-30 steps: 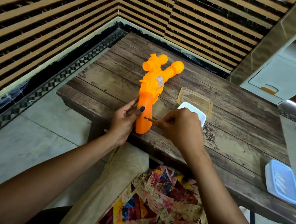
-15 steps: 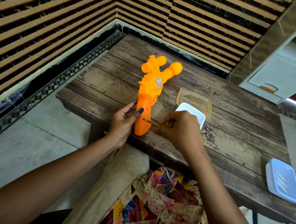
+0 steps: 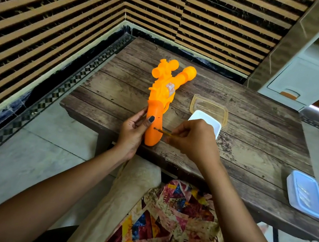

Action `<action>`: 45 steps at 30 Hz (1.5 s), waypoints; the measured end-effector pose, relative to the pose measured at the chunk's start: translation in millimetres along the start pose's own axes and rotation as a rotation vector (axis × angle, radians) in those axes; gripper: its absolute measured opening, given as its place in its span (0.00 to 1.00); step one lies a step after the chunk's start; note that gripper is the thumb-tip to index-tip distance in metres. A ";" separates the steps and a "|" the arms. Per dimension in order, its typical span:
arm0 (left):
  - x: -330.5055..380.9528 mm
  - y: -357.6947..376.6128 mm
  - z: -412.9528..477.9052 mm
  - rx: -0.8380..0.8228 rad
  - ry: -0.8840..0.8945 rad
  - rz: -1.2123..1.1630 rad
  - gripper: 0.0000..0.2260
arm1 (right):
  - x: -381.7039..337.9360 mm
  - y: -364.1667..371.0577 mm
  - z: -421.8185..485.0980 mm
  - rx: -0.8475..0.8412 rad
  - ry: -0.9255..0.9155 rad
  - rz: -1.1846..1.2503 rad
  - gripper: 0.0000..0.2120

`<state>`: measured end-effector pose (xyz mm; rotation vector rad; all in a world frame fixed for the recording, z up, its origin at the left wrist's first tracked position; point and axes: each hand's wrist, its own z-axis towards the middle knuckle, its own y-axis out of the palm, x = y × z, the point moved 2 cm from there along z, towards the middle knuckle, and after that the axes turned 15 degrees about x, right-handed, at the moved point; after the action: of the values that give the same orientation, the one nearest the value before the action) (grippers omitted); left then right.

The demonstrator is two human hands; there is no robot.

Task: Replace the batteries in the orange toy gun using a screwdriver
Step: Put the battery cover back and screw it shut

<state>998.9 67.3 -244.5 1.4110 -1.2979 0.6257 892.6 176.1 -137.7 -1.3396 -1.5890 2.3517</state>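
The left hand [image 3: 132,131], grip closed round the handle, braces the orange plastic toy gun [image 3: 162,89] on the brown wooden desk [image 3: 254,133]. That steadies the gun while the right hand [image 3: 192,139] pinches a thin yellow screwdriver [image 3: 162,131], tip at the handle's screw.

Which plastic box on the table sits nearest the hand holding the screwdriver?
The white box, partly hidden behind the right hand; the clear box lies beyond it, the blue box far off to the side.
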 end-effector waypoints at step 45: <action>-0.9 0.4 1.5 0.071 -0.085 -0.117 0.22 | 3.8 -3.0 -11.4 0.123 0.032 -0.032 0.06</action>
<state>997.9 66.3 -245.6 1.5742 -1.2599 0.5422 896.2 187.8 -139.3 -1.3104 -1.4213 2.3534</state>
